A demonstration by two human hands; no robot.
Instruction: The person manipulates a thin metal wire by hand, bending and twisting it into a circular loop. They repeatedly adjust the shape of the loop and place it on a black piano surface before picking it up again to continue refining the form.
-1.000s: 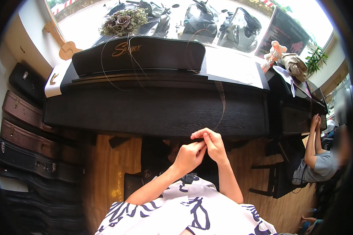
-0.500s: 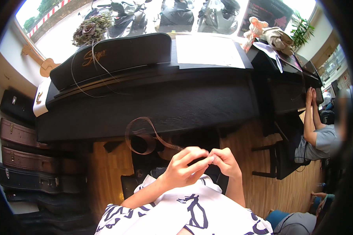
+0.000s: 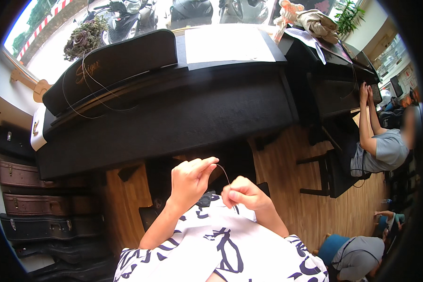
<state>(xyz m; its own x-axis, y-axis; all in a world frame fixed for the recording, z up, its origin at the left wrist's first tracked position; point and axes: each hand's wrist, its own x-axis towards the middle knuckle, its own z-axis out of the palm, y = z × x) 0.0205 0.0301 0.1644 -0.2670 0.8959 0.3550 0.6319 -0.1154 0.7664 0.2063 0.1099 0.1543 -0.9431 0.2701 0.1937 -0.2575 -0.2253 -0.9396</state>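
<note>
My left hand [image 3: 189, 182] is raised in front of a closed black piano [image 3: 183, 122], its fingers pinched on the end of a thin, dark string [image 3: 225, 172]. The string bows down to my right hand [image 3: 245, 194], which grips it lower and to the right with curled fingers. Both hands are in the air over my lap, apart from each other. More thin wires [image 3: 65, 94] hang over the piano's dark music rest [image 3: 141, 56], and a white sheet [image 3: 228, 45] lies beside that rest.
Instrument cases [image 3: 21, 174] are stacked on the left. At right, a seated person [image 3: 380, 148] has hands on a second piano [image 3: 331, 94]. Another person [image 3: 355, 256] sits low at bottom right. A flower bunch [image 3: 84, 37] and wooden cutout [image 3: 41, 90] stand by the window.
My hands have moved from joined to apart, the left rising up and leftward. The string, earlier a loose loop, now bows between them. My view has shifted, moving the piano up and leftward in frame.
</note>
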